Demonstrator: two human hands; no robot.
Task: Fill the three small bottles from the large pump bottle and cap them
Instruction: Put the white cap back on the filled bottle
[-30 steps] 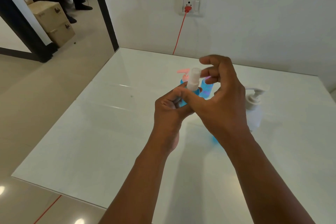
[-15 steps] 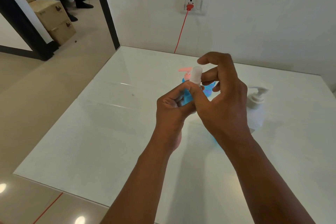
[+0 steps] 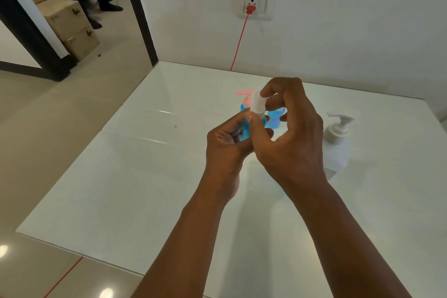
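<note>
The white bench runs up to a wall carrying a socket with a red cord dropping behind the bench edge; most of its surface is bare, and the work sits toward the far middle. Off to the right stands a white pump bottle, upright and untouched, well apart from both hands. Farther back, partly hidden by the hands, a blue bottle with a pink pump head stands on the bench, with another blue bottle just beside it; which of these counts as the large supply bottle I cannot say for sure. Above the bench, the left hand wraps the body of a small blue bottle, its fingers curled round it and thumb pressed near the neck. The right hand comes over the top, thumb and forefinger pinching a pale, translucent cap that sits upright on that bottle's neck. This looks like the capping step for one small bottle, so filling of this one is probably done. The next move likely calls for a firm twist or press with the left hand holding the bottle steady and level, then setting it down upright clear of the others.
</note>
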